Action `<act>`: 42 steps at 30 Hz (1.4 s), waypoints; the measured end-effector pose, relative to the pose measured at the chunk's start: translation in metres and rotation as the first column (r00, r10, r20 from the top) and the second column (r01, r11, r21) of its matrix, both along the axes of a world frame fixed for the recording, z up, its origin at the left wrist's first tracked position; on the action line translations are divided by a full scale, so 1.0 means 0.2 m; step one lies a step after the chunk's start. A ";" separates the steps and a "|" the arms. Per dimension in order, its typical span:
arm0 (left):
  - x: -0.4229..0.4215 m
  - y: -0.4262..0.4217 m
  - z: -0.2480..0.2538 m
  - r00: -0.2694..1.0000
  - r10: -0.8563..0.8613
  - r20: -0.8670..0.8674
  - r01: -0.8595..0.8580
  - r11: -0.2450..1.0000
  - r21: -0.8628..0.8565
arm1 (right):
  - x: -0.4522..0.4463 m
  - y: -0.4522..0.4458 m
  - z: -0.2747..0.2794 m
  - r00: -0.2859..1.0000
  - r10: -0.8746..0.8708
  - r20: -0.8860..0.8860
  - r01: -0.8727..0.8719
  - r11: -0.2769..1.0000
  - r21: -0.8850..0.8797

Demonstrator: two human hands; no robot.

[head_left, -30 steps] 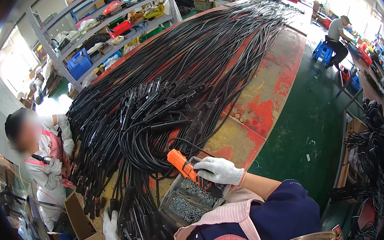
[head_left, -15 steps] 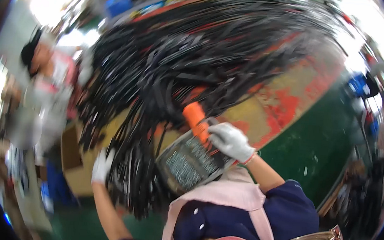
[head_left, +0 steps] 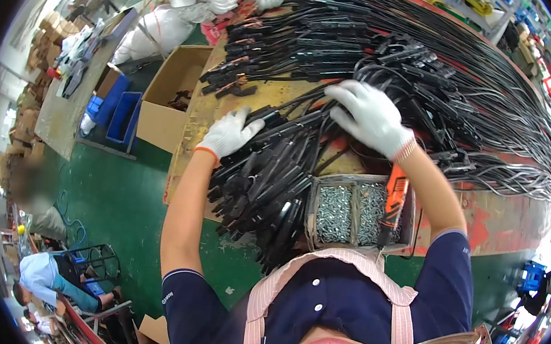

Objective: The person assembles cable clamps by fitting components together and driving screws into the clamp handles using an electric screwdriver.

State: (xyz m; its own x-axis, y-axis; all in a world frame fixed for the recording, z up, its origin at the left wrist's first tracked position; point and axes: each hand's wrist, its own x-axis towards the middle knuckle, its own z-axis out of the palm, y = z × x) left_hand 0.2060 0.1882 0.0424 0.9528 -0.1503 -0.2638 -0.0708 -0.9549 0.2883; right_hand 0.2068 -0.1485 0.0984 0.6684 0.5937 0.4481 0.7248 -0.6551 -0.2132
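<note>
The worktable (head_left: 191, 122) in front of me is worn to yellow and red patches, and a green floor (head_left: 108, 213) shows along its near and left edges. Black cables (head_left: 509, 120) run in a thick spread over the far side and away to the right. Nearer to me, a bundle of black leads (head_left: 267, 188) lies across the table, its ends fanned out toward my body and over the near edge.

My left hand (head_left: 227, 135), in a white glove, rests at the left side of this bundle. Its fingers and thumb are parted over the topmost leads; I cannot tell whether they grip one. My right hand (head_left: 372, 118), gloved too and a little blurred, is over the far end of the bundle, fingers stretched out and spread from the thumb, with nothing visible in its grasp.

Between the bundle and my right forearm sits a tray (head_left: 312, 211) with small metal screws (head_left: 334, 213) in two compartments. An orange power tool (head_left: 396, 192) lies along its right side, nose toward me, the other end close under my right wrist.

Left of the table stands an open cardboard box (head_left: 161, 126), with a blue bin (head_left: 123, 116) beyond it. Across the table a co-worker's gloved hand (head_left: 221, 2) is near a black object. Low on the left, another person (head_left: 40, 273) in light blue sits.
</note>
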 end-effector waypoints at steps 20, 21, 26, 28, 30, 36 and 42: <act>0.57 0.13 -0.13 0.956 -0.276 0.097 0.190 0.838 0.512 | 0.78 0.13 -0.41 0.921 -0.370 -0.125 0.243 0.792 -0.560; 0.59 0.13 -0.09 0.948 -0.304 0.089 0.214 0.823 0.527 | 0.78 0.12 -0.41 0.922 -0.365 -0.130 0.237 0.796 -0.556; 0.65 0.16 0.05 0.958 -0.245 0.151 0.158 0.887 0.434 | 0.81 0.10 -0.44 0.946 -0.296 -0.130 0.197 0.847 -0.494; 0.72 0.18 0.05 0.966 -0.191 0.176 0.088 0.878 0.471 | 0.81 0.10 -0.47 0.954 -0.272 -0.128 0.183 0.864 -0.469; 0.80 0.17 0.02 0.970 -0.147 0.191 0.035 0.869 0.493 | 0.82 0.09 -0.48 0.964 -0.250 -0.092 0.184 0.875 -0.447; 0.86 0.12 0.04 0.948 -0.106 0.301 -0.045 0.889 0.455 | 0.83 0.09 -0.45 0.973 -0.163 -0.163 0.093 0.925 -0.369; 0.70 0.08 -0.10 0.941 0.026 0.336 -0.072 0.989 0.126 | 0.80 0.10 -0.43 0.938 -0.111 -0.329 0.015 0.960 -0.280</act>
State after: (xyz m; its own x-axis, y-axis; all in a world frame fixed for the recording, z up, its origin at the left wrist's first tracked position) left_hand 0.3459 0.2038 0.0231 0.9947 -0.0866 0.0553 -0.0930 -0.9878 0.1250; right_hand 0.3675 -0.1292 0.0127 0.7914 0.6110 0.0176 0.5955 -0.7643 -0.2475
